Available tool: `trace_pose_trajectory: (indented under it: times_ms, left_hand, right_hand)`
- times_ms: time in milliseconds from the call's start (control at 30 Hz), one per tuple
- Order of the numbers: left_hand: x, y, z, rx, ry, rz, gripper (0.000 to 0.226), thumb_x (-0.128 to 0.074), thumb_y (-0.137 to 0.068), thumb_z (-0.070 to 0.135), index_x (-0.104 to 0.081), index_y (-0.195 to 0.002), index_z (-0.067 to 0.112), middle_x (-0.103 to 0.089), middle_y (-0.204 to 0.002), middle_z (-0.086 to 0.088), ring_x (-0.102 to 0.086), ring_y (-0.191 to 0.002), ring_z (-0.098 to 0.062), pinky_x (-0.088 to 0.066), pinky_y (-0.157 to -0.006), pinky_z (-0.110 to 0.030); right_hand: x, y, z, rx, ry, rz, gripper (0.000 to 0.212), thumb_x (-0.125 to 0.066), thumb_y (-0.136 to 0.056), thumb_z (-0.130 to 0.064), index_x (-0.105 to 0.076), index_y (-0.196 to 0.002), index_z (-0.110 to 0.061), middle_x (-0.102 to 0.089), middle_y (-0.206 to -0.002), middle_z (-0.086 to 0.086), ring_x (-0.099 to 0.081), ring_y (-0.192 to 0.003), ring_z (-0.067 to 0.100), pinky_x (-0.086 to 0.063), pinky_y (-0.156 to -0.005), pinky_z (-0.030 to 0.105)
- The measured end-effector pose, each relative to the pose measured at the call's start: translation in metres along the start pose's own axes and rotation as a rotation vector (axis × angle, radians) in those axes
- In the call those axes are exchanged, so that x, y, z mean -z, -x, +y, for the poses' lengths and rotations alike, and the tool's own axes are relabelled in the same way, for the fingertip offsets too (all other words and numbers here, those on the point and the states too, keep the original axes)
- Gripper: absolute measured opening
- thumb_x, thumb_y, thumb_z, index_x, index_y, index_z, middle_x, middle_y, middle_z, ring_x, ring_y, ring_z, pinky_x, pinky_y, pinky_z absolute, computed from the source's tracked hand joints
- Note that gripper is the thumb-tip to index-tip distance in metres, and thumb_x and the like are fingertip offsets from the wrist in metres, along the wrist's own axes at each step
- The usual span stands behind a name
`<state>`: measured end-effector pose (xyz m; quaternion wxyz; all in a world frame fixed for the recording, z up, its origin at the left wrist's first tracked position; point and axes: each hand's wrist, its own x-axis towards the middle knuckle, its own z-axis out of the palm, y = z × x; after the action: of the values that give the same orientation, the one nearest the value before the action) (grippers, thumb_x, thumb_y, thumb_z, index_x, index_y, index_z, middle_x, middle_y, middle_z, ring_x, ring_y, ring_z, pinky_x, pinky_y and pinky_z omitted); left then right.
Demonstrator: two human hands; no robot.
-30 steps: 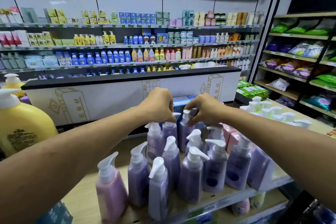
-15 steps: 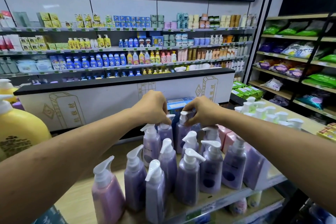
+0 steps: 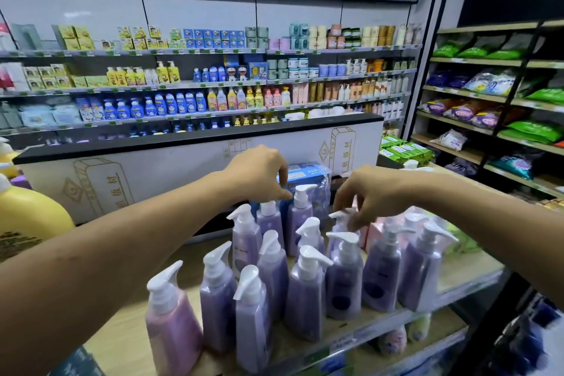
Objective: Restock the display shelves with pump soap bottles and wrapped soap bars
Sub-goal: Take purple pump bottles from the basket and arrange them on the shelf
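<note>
Several purple pump soap bottles (image 3: 305, 296) with white pump heads stand crowded on the wooden display shelf (image 3: 467, 268); a pink one (image 3: 171, 323) stands at the front left. My left hand (image 3: 259, 174) reaches to the back row, fingers curled down over the pump of a purple bottle (image 3: 270, 220). My right hand (image 3: 372, 192) is to the right of it, fingertips curled onto the white pump head of another back bottle (image 3: 340, 217). Between the hands one bottle (image 3: 300, 214) stands free. A blue wrapped pack (image 3: 308, 172) sits behind the bottles.
A large yellow pump bottle (image 3: 27, 223) stands at the left edge. Pink packs (image 3: 375, 229) sit behind the right bottles, green packs (image 3: 403, 151) further back. A dark-topped white counter (image 3: 198, 139) and stocked wall shelves lie beyond; a rack of bagged goods (image 3: 488, 94) is on the right.
My right hand has left the middle back bottle and moved right and down onto the neighbouring pump. My left hand has stayed at the back row.
</note>
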<state>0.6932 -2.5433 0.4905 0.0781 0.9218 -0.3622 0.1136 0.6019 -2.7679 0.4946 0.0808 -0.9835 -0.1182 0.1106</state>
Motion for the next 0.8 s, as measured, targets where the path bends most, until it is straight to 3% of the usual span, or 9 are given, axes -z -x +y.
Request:
trace_pose_trajectory:
  times_ms: [67, 133, 233, 333, 467, 600, 667, 733, 800]
  left_hand:
    - [-0.003, -0.004, 0.007, -0.018, -0.024, -0.008, 0.025, -0.075, -0.078, 0.050, -0.070, -0.087, 0.028, -0.057, -0.073, 0.014, -0.055, -0.069, -0.008, -0.043, -0.055, -0.026]
    - [-0.005, -0.007, 0.012, -0.029, -0.023, 0.010, 0.024, -0.073, -0.080, 0.050, -0.069, -0.091, 0.029, -0.061, -0.079, 0.009, -0.058, -0.074, -0.013, -0.044, -0.057, -0.026]
    - [-0.007, -0.010, 0.018, -0.049, 0.006, 0.036, 0.024, -0.070, -0.083, 0.048, -0.069, -0.096, 0.028, -0.060, -0.084, 0.008, -0.060, -0.080, -0.016, -0.048, -0.063, -0.029]
    - [-0.008, -0.013, 0.022, -0.067, 0.030, 0.047, 0.025, -0.070, -0.085, 0.047, -0.069, -0.101, 0.027, -0.059, -0.086, 0.008, -0.059, -0.081, -0.017, -0.052, -0.068, -0.031]
    - [-0.011, -0.018, 0.026, -0.082, 0.061, 0.055, 0.026, -0.071, -0.085, 0.043, -0.069, -0.105, 0.025, -0.062, -0.088, 0.007, -0.057, -0.078, -0.014, -0.041, -0.061, -0.024]
    - [-0.011, -0.022, 0.029, -0.082, 0.064, 0.017, 0.030, -0.071, -0.085, 0.039, -0.070, -0.111, 0.023, -0.067, -0.090, 0.005, -0.059, -0.078, -0.015, -0.045, -0.065, -0.026]
    - [-0.012, -0.022, 0.029, -0.085, 0.049, -0.013, 0.031, -0.071, -0.086, 0.037, -0.070, -0.112, 0.021, -0.068, -0.090, 0.005, -0.060, -0.079, -0.016, -0.049, -0.068, -0.028]
    - [-0.014, -0.022, 0.030, -0.084, 0.031, -0.034, 0.029, -0.072, -0.085, 0.034, -0.072, -0.108, 0.018, -0.070, -0.093, 0.001, -0.062, -0.080, -0.018, -0.056, -0.073, -0.032]
    - [-0.016, -0.022, 0.030, -0.082, 0.010, -0.034, 0.026, -0.073, -0.084, 0.030, -0.074, -0.105, 0.015, -0.071, -0.094, -0.002, -0.063, -0.081, -0.020, -0.058, -0.075, -0.035]
  right_hand:
    - [-0.002, -0.002, 0.002, 0.002, -0.005, 0.057, 0.031, -0.084, -0.077, -0.022, -0.074, -0.106, -0.022, -0.072, -0.078, -0.010, -0.070, -0.063, 0.009, -0.044, -0.054, 0.008]
    - [0.001, -0.002, 0.006, -0.010, -0.022, 0.118, 0.026, -0.082, -0.079, -0.019, -0.074, -0.104, -0.020, -0.069, -0.062, -0.016, -0.069, -0.057, 0.006, -0.047, -0.055, 0.012]
    - [0.008, -0.005, 0.011, -0.041, -0.013, 0.229, 0.016, -0.080, -0.082, -0.026, -0.075, -0.093, -0.017, -0.068, -0.056, -0.014, -0.067, -0.052, 0.003, -0.047, -0.053, 0.015]
    - [0.016, -0.009, 0.013, -0.085, -0.010, 0.286, 0.019, -0.077, -0.083, -0.035, -0.072, -0.079, -0.017, -0.066, -0.052, -0.014, -0.065, -0.049, 0.003, -0.049, -0.054, 0.022]
    - [0.023, -0.014, 0.016, -0.139, -0.038, 0.256, 0.022, -0.078, -0.082, -0.036, -0.071, -0.080, -0.015, -0.072, -0.061, -0.001, -0.069, -0.052, 0.011, -0.062, -0.062, 0.039]
    - [0.026, -0.019, 0.020, -0.129, -0.068, 0.242, 0.014, -0.077, -0.085, -0.025, -0.075, -0.095, -0.015, -0.074, -0.074, 0.001, -0.071, -0.057, 0.012, -0.062, -0.060, 0.044]
    - [0.025, -0.021, 0.022, -0.116, -0.118, 0.248, 0.012, -0.074, -0.088, -0.017, -0.075, -0.099, -0.019, -0.074, -0.083, 0.001, -0.071, -0.058, 0.010, -0.061, -0.054, 0.039]
    - [0.023, -0.025, 0.024, -0.090, -0.116, 0.263, 0.012, -0.073, -0.088, -0.013, -0.076, -0.097, -0.021, -0.073, -0.087, 0.003, -0.070, -0.056, 0.008, -0.052, -0.045, 0.021]
    - [0.020, -0.030, 0.025, -0.075, -0.063, 0.274, 0.014, -0.073, -0.088, -0.012, -0.077, -0.099, -0.021, -0.074, -0.086, 0.004, -0.069, -0.056, 0.007, -0.044, -0.043, 0.013]
